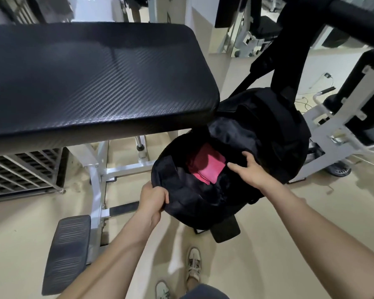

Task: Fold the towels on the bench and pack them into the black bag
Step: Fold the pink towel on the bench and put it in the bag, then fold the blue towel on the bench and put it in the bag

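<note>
The black bag [257, 130] hangs by its straps just right of the bench, its mouth wide open toward me. A folded pink towel [206, 164] lies inside it. My left hand [152, 199] grips the near left rim of the opening, fingers curled over the fabric. At the right edge of the opening my right hand [249, 169] holds the rim, thumb toward the towel and fingers curled into the bag. The black padded bench [91, 76] fills the upper left, and no towel shows on its top.
A white metal frame [99, 169] and a ribbed black footplate [67, 253] stand under the bench. A metal grid rack [20, 171] sits at the left. More gym machines [343, 117] crowd the right. My shoes [193, 264] are on the beige floor below the bag.
</note>
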### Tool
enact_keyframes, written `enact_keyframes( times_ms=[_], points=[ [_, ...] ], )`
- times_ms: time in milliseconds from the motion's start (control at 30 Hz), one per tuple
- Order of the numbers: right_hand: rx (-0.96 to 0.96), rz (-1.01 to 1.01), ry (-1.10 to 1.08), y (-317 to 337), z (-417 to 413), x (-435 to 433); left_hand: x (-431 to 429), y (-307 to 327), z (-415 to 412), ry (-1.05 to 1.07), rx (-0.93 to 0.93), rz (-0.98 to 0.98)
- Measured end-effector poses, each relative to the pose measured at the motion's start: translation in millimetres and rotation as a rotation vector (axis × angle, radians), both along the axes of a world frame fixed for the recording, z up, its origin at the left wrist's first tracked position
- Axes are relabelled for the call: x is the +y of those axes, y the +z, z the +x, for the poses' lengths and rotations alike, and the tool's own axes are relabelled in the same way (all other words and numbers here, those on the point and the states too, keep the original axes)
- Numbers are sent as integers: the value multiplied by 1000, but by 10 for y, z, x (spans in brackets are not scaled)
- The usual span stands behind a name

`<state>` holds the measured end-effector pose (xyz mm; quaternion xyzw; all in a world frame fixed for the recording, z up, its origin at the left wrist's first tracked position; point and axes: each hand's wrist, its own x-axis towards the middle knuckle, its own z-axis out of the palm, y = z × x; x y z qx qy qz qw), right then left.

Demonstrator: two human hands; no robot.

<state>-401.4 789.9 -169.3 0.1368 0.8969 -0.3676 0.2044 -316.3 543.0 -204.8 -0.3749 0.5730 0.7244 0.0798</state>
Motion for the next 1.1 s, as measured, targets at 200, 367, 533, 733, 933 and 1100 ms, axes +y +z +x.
enact_keyframes(
  times_ms=[200, 367, 533, 733, 933, 1100],
  points=[
    [142, -95, -310, 242, -248, 355, -78, -81, 54, 149, -98, 306],
    [15, -84, -271, 350, -235, 170, -107, -230, 87, -26, -128, 267],
    [-126, -66, -90, 342, 73, -8, 83, -397, 131, -228, -172, 4],
    [21, -102, -55, 594, 175, -61, 130, -444, 187, -224, -177, -119],
    [315, -201, -99, 791, 221, -138, 126, -257, 93, -354, -65, -197],
    [481, -257, -48, 1175, 173, -266, 162, 351, -5, -579, 198, -252]
  ],
)
